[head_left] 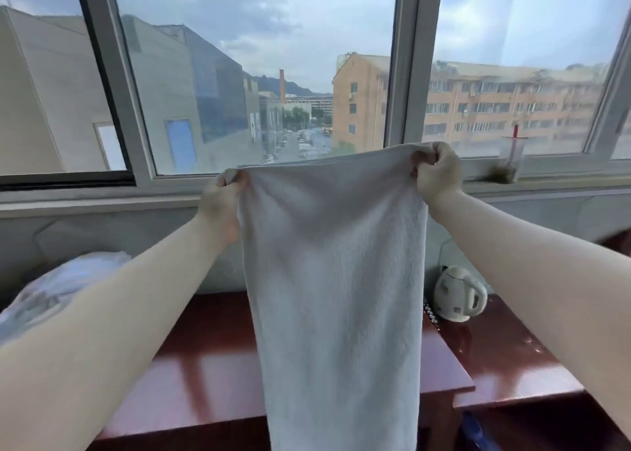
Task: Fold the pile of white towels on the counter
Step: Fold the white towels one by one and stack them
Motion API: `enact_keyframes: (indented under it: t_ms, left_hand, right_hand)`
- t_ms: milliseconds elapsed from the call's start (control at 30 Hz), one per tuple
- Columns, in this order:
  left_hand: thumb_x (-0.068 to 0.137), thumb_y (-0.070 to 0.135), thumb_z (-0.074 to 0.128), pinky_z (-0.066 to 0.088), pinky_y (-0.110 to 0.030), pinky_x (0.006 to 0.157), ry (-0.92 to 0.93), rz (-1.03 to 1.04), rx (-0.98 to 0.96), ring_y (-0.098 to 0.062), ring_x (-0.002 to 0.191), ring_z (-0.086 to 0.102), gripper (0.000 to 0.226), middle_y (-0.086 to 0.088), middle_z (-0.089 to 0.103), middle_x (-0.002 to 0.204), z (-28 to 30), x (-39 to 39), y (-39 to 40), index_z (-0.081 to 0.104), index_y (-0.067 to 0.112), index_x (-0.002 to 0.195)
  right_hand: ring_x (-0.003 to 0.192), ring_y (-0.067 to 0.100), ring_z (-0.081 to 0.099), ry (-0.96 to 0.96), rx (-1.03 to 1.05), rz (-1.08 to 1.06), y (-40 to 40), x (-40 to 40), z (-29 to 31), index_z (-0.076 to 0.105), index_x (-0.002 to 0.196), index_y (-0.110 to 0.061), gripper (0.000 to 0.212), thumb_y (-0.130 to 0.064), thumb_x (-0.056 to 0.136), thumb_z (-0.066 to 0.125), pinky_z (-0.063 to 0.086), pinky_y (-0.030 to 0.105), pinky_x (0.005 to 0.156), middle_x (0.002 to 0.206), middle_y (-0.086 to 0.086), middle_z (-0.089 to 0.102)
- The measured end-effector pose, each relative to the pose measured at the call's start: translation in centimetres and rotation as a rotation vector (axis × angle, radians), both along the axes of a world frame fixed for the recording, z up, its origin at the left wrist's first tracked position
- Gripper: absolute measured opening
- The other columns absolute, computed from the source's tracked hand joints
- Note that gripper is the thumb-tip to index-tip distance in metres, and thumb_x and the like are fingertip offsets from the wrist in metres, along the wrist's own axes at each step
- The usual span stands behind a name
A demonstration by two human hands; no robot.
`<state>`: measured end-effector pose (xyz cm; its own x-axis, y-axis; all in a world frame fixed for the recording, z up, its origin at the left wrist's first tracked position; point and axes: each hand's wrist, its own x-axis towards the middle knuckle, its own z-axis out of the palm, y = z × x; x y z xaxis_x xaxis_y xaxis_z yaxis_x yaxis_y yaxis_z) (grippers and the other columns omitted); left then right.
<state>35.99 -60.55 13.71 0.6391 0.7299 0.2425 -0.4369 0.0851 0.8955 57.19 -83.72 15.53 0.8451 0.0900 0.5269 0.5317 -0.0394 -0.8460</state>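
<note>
A white towel (336,280) hangs full length in the air in front of the window, its lower end running out of the bottom of the view. My left hand (222,205) pinches its top left corner. My right hand (437,172) grips the top right corner, slightly higher. Both arms are stretched forward above the reddish-brown counter (211,365). A blurred heap of white towels (58,286) lies at the left, partly hidden behind my left forearm.
A white electric kettle (459,293) stands on the counter right of the towel, near the wall. A clear cup with a red straw (512,157) sits on the window sill at the right. A gap separates the counter from a second wooden top (512,375).
</note>
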Motion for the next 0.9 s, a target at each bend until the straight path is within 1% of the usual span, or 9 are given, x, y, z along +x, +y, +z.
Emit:
enact_keyframes:
  t_ms: [67, 167, 300, 433, 500, 567, 733, 833, 900]
  left_hand:
    - [0.099, 0.003, 0.05, 0.047, -0.032, 0.082, 0.002, -0.016, -0.052, -0.02, 0.081, 0.05, 0.029, -0.003, 0.052, 0.082, -1.9, 3.0, 0.8, 0.044, 0.019, 0.076]
    - [0.099, 0.003, 0.05, 0.044, -0.032, 0.081, -0.009, -0.006, -0.106, -0.019, 0.078, 0.049, 0.038, 0.0, 0.049, 0.076, -4.1, 7.0, 2.6, 0.037, 0.021, 0.068]
    - [0.097, 0.001, 0.052, 0.051, -0.024, 0.061, -0.071, 0.032, -0.16, -0.014, 0.062, 0.058, 0.039, 0.002, 0.059, 0.069, -6.1, 11.7, 4.4, 0.047, 0.019, 0.064]
    - [0.101, 0.006, 0.046, 0.057, -0.023, 0.063, -0.114, 0.031, -0.205, -0.014, 0.074, 0.07, 0.037, -0.001, 0.073, 0.082, -8.8, 15.2, 5.5, 0.073, 0.015, 0.077]
    - [0.102, 0.01, 0.045, 0.058, -0.025, 0.063, -0.088, 0.085, -0.267, -0.018, 0.081, 0.069, 0.022, -0.008, 0.071, 0.095, -10.8, 16.6, 6.3, 0.066, 0.006, 0.106]
    - [0.103, 0.013, 0.043, 0.058, -0.028, 0.068, -0.068, 0.148, -0.324, -0.021, 0.087, 0.067, 0.022, -0.011, 0.068, 0.103, -13.0, 17.6, 7.2, 0.06, 0.006, 0.117]
    - [0.104, 0.013, 0.042, 0.051, -0.034, 0.087, -0.053, 0.305, -0.465, -0.02, 0.095, 0.066, 0.02, -0.007, 0.069, 0.103, -18.8, 16.8, 8.3, 0.06, 0.011, 0.111]
    - [0.104, 0.012, 0.04, 0.05, -0.035, 0.083, 0.015, 0.44, -0.53, -0.021, 0.092, 0.065, 0.021, -0.006, 0.069, 0.099, -22.7, 14.5, 9.0, 0.061, 0.011, 0.104]
    - [0.105, 0.013, 0.039, 0.047, -0.039, 0.087, 0.093, 0.52, -0.58, -0.028, 0.101, 0.062, 0.025, -0.014, 0.065, 0.11, -25.1, 12.7, 9.6, 0.059, 0.003, 0.116]
  right_hand:
    - [0.068, 0.016, 0.045, -0.004, -0.015, -0.024, 1.0, 2.5, -0.4, 0.046, 0.075, -0.025, 0.027, -0.004, 0.093, 0.045, 0.039, 0.027, 0.058, 0.073, -0.003, 0.05]
    - [0.067, 0.011, 0.044, -0.023, -0.042, -0.015, 3.3, 6.5, -1.0, 0.048, 0.081, -0.023, 0.024, -0.002, 0.092, 0.043, 0.037, 0.021, 0.057, 0.074, -0.006, 0.05]
    - [0.079, 0.014, 0.048, -0.055, -0.051, 0.032, 8.4, 12.4, -1.9, 0.053, 0.092, -0.018, 0.023, 0.002, 0.09, 0.042, 0.039, 0.022, 0.071, 0.078, -0.009, 0.052]
    - [0.085, 0.018, 0.05, -0.042, -0.12, 0.116, 13.4, 17.9, -3.9, 0.059, 0.103, -0.011, 0.024, 0.003, 0.091, 0.043, 0.035, 0.021, 0.069, 0.083, -0.005, 0.055]
    - [0.087, 0.019, 0.05, -0.043, -0.152, 0.155, 15.9, 20.1, -5.0, 0.059, 0.109, -0.008, 0.025, 0.003, 0.091, 0.044, 0.034, 0.022, 0.071, 0.089, -0.001, 0.057]
    - [0.088, 0.019, 0.051, -0.034, -0.176, 0.217, 18.6, 21.6, -6.0, 0.058, 0.111, -0.009, 0.027, 0.002, 0.092, 0.044, 0.034, 0.022, 0.07, 0.092, 0.001, 0.058]
    - [0.086, 0.016, 0.051, -0.019, -0.245, 0.404, 26.1, 21.5, -9.2, 0.055, 0.1, -0.022, 0.027, 0.001, 0.091, 0.043, 0.039, 0.024, 0.073, 0.082, -0.01, 0.055]
    - [0.087, 0.016, 0.053, 0.01, -0.34, 0.517, 29.9, 20.0, -13.6, 0.057, 0.1, -0.024, 0.025, -0.003, 0.094, 0.044, 0.039, 0.024, 0.074, 0.087, -0.009, 0.059]
    - [0.088, 0.015, 0.053, 0.026, -0.414, 0.573, 32.2, 18.5, -17.1, 0.057, 0.101, -0.023, 0.02, -0.007, 0.096, 0.046, 0.038, 0.023, 0.073, 0.09, -0.007, 0.06]
